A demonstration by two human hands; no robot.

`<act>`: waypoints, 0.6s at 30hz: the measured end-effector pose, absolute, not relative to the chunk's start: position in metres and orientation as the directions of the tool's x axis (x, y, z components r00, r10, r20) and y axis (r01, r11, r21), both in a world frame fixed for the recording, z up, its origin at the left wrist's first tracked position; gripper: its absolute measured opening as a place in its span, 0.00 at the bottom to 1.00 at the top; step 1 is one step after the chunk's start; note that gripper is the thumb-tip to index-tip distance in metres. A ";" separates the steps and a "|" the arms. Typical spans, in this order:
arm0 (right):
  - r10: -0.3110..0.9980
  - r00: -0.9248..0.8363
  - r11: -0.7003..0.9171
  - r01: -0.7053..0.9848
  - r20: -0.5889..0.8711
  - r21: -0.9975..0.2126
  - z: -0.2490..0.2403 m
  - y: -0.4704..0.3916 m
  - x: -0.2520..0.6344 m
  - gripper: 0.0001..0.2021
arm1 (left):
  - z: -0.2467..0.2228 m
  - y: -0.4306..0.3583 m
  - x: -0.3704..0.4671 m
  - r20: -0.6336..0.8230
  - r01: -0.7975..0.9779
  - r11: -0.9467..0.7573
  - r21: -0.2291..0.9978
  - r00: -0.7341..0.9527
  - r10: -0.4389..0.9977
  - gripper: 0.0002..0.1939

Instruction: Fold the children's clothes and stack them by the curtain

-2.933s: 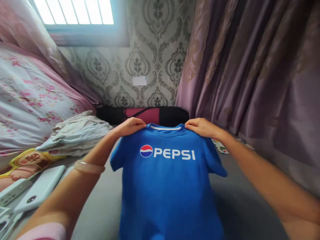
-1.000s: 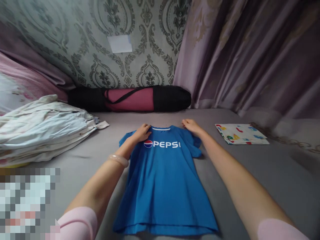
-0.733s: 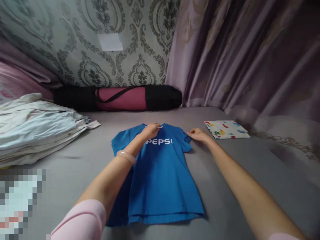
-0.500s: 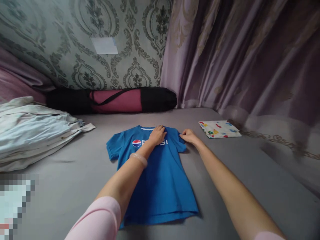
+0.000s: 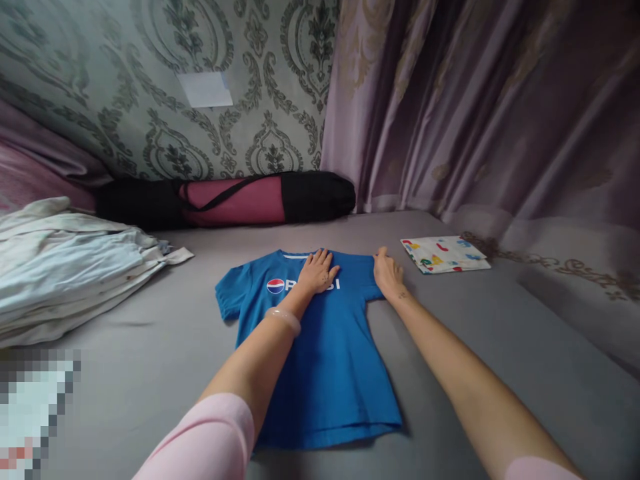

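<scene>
1. Damask-patterned wallpaper (image 5: pixel 200 40) covers the upper left and centre of the frame; a mauve curtain (image 5: pixel 475 100) falls across the upper right.
2. A bed (image 5: pixel 550 373) under a plain grey cover fills the lower half, and that soft surface could ruck beneath dragged fabric.
3. A long black-and-crimson bag (image 5: pixel 235 197) lies below the wallpaper at centre left, near a heap of pale garments (image 5: pixel 85 260) at the left edge.
4. A blue Pepsi T-shirt (image 5: pixel 330 367) lies front up at centre and lower centre; one hard tug on a sleeve could skew it.
5. A folded printed cloth (image 5: pixel 445 253) sits right of centre, where a wide outward pull might bump it.
6. The left hand (image 5: pixel 319 272) rests wide, fingers spread over the lettering; too little pressure could let the chest slide.
7. The right hand (image 5: pixel 389 273) curls narrow, apparently pinching the sleeve's edge; a loose pinch might let creases spring back.
</scene>
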State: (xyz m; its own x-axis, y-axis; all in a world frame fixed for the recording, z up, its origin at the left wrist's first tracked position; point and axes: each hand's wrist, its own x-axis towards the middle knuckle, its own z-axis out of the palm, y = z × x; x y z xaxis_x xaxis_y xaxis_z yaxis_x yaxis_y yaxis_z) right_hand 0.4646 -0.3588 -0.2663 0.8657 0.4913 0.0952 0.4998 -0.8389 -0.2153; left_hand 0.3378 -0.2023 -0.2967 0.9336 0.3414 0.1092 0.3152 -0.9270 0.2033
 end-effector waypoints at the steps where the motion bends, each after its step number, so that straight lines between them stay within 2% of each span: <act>1: 0.491 0.866 -0.848 0.499 0.091 -0.180 -0.266 -0.361 0.464 0.16 | -0.297 -0.202 0.338 0.109 0.318 -0.926 0.202 0.933 0.344 0.32; 7: 0.365 0.925 -0.902 0.379 0.100 -0.207 -0.269 -0.360 0.465 0.17 | -0.298 -0.199 0.339 0.099 0.307 -0.920 0.242 0.936 0.338 0.32; 13: 0.366 0.925 -0.911 0.379 0.105 -0.164 -0.267 -0.354 0.459 0.17 | -0.285 -0.194 0.331 0.065 0.255 -0.902 0.348 0.954 0.294 0.30; 15: 0.359 0.931 -0.904 0.364 0.062 -0.227 -0.263 -0.356 0.459 0.15 | -0.276 -0.189 0.314 0.124 0.208 -0.911 0.356 0.956 0.266 0.30; 18: 0.415 0.907 -0.827 0.407 0.067 -0.388 -0.254 -0.361 0.460 0.15 | -0.263 -0.167 0.267 0.266 0.174 -0.909 0.379 0.920 0.288 0.27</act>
State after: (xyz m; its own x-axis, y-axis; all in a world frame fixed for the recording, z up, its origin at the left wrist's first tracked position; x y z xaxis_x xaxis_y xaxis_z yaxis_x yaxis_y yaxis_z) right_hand 0.4601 -0.3611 -0.2541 0.9074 0.4148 0.0673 0.4069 -0.8271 -0.3876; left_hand 0.2671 -0.1672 -0.2626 0.9200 0.2876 0.2662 0.1744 -0.9087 0.3792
